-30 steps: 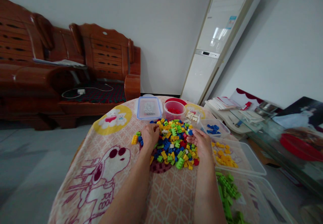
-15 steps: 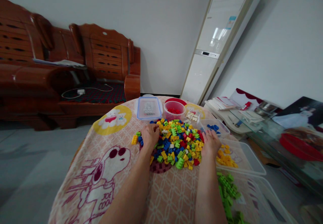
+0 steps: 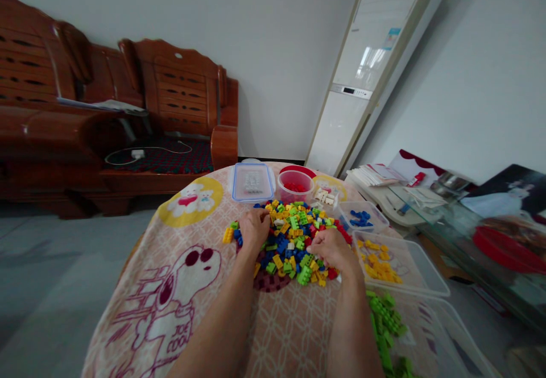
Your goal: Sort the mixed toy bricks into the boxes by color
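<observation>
A heap of small bricks [image 3: 294,236] in yellow, green, blue and red lies on a cartoon-print cloth [image 3: 187,293] over a round table. My left hand [image 3: 253,230] rests on the heap's left edge, fingers curled down among the bricks. My right hand [image 3: 328,248] lies on the heap's right side, fingers bent and pinching into the bricks; what they hold is hidden.
Sorting containers ring the heap: a lidded box [image 3: 252,182], a red-brick tub [image 3: 295,186], a blue-brick tray [image 3: 362,216], a yellow-brick bin [image 3: 396,258], a green-brick bin [image 3: 409,332]. Wooden sofa [image 3: 106,111] left, standing air conditioner [image 3: 367,77] behind, glass table [image 3: 469,219] right.
My right hand went out towards the blue-brick tray, then came back left onto the heap with fingers curled. My left hand stayed in place.
</observation>
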Demonstrator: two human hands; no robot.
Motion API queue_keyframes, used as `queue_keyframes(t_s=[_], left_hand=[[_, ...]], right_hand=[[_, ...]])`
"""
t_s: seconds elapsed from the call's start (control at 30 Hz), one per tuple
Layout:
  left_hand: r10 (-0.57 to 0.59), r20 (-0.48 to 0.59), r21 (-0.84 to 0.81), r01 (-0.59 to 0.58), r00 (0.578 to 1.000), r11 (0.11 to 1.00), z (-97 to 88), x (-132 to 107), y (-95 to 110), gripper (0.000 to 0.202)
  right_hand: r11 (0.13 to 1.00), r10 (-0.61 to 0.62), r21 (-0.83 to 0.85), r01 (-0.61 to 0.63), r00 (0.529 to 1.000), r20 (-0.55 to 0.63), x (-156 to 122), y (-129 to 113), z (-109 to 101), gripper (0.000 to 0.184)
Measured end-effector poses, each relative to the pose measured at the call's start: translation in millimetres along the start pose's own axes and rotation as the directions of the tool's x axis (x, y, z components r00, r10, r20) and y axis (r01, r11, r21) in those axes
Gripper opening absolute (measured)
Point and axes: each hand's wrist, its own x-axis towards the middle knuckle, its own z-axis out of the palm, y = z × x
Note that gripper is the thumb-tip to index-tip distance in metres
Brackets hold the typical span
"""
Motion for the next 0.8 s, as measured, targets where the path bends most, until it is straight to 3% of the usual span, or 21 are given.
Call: queue_keyframes(t_s=[0.2, 0.3, 0.43, 0.6, 0.7, 0.8], left_hand=[[-0.018, -0.001, -0.007, 0.018, 1.0, 1.0, -1.8, -1.0, 2.4, 0.029], [-0.018, 0.003, -0.006, 0.018, 1.0, 1.0, -3.5, -1.5, 4.1, 0.03], [-0.013, 0.008, -0.004, 0.013, 1.0, 1.0, -4.6, -1.7, 4.7, 0.029], [-0.015, 0.007, -0.01, 0.015, 1.0, 1.0, -6.0, -1.9, 5.5, 0.029], [-0.025, 0.02, -0.016, 0.026, 0.999, 1.0, -7.0, -2.2, 6.8, 0.029], [-0.04, 0.026, -0.022, 0.041, 0.999, 0.999, -7.1, -2.6, 7.7, 0.03]], right_hand=[[0.949, -0.011, -0.314, -0.014, 0.997, -0.079, 4.3, -7.8, 2.1, 0.017], [0.949, -0.029, -0.315, -0.008, 0.994, -0.11, 4.2, -5.3, 0.8, 0.021], [0.963, -0.012, -0.27, 0.01, 1.0, -0.006, 0.8, -9.1, 1.1, 0.018], [0.926, -0.003, -0.377, 0.006, 1.0, 0.009, 0.1, -19.3, 4.2, 0.019], [0.95, -0.024, -0.311, 0.03, 0.999, 0.022, -0.2, -14.9, 2.6, 0.023], [0.996, -0.017, -0.086, 0.021, 0.999, 0.048, -1.1, -4.8, -1.1, 0.021]])
